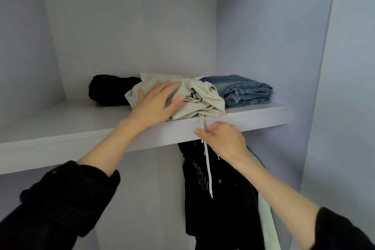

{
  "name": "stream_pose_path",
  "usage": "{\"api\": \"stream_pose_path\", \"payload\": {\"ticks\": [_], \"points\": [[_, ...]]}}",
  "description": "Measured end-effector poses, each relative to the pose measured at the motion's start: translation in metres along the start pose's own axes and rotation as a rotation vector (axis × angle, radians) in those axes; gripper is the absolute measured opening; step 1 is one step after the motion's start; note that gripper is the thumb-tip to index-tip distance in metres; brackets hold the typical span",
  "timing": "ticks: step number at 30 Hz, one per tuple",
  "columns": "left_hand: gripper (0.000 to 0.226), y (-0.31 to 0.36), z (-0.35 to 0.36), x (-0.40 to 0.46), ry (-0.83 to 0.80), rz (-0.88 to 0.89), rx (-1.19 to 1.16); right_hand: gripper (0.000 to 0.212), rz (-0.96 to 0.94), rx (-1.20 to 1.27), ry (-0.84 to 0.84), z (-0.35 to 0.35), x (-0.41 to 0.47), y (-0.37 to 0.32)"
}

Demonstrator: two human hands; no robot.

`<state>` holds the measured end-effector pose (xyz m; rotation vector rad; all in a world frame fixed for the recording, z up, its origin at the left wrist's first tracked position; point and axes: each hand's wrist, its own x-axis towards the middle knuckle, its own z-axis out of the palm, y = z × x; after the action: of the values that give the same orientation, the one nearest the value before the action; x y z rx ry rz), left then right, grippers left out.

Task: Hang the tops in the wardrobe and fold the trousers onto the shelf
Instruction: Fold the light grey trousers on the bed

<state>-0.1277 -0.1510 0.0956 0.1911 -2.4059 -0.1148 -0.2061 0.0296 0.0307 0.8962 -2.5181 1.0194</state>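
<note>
black top (219, 199) runs off the bottom edge; its print is perhaps lettering, too blurred to read.

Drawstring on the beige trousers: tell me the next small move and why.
Probably lift the drawstring and tuck it onto the beige trousers. The right hand already pinches it, it dangles below the shelf edge, and the left hand presses the trousers steady.

Single head-worn wide-angle view, close to wardrobe interior, looking forward and slightly up at the shelf (60, 134) across mid-frame; both forearms enter from the lower corners; back wall fills upper frame.
</note>
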Motion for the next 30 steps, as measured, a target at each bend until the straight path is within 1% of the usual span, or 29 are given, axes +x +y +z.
{"api": "stream_pose_path", "payload": {"ticks": [3,5,8,10,11,12,13,15,17,19,22,24,26,28,30], "points": [[0.077,0.022,-0.001,0.004,-0.071,0.105,0.101,0.040,0.022,-0.082,0.039,0.008,0.001,-0.005],[0.088,0.034,0.002,0.011,-0.118,0.134,0.187,0.038,0.050,-0.045,0.054,0.009,0.001,-0.002],[0.098,0.044,0.007,0.024,-0.099,0.189,0.372,0.037,0.067,-0.022,0.027,-0.009,0.007,0.010],[0.096,0.050,0.011,0.034,-0.083,0.239,0.463,0.021,0.049,-0.001,0.007,-0.032,0.016,0.019],[0.089,0.052,0.012,0.038,-0.090,0.256,0.487,0.015,0.027,0.006,0.007,-0.043,0.021,0.023],[0.078,0.055,0.013,0.043,-0.098,0.262,0.497,0.014,0.001,-0.004,0.012,-0.054,0.026,0.026],[0.064,0.057,0.015,0.046,-0.096,0.253,0.482,0.015,-0.026,-0.024,0.021,-0.063,0.031,0.029],[0.044,0.056,0.019,0.050,-0.038,0.182,0.364,0.014,-0.067,-0.067,0.030,-0.078,0.043,0.031],[0.034,0.052,0.022,0.050,0.070,0.096,0.190,0.012,-0.095,-0.098,0.030,-0.090,0.060,0.031],[0.027,0.046,0.018,0.052,0.189,0.038,0.067,0.012,-0.141,-0.166,0.043,-0.101,0.080,0.028],[0.019,0.038,0.007,0.054,0.328,-0.012,-0.055,0.017,-0.253,-0.305,0.107,-0.112,0.113,0.018],[0.017,0.037,0.001,0.053,0.378,-0.037,-0.113,0.020,-0.381,-0.398,0.168,-0.114,0.135,0.009],[0.018,0.038,-0.001,0.050,0.392,-0.049,-0.131,0.023,-0.519,-0.467,0.219,-0.112,0.156,-0.003],[0.019,0.038,0.000,0.048,0.390,-0.040,-0.130,0.025,-0.620,-0.484,0.242,-0.108,0.175,-0.014],[0.018,0.037,-0.001,0.045,0.375,-0.006,-0.145,0.027,-0.667,-0.459,0.223,-0.101,0.193,-0.021]]}}
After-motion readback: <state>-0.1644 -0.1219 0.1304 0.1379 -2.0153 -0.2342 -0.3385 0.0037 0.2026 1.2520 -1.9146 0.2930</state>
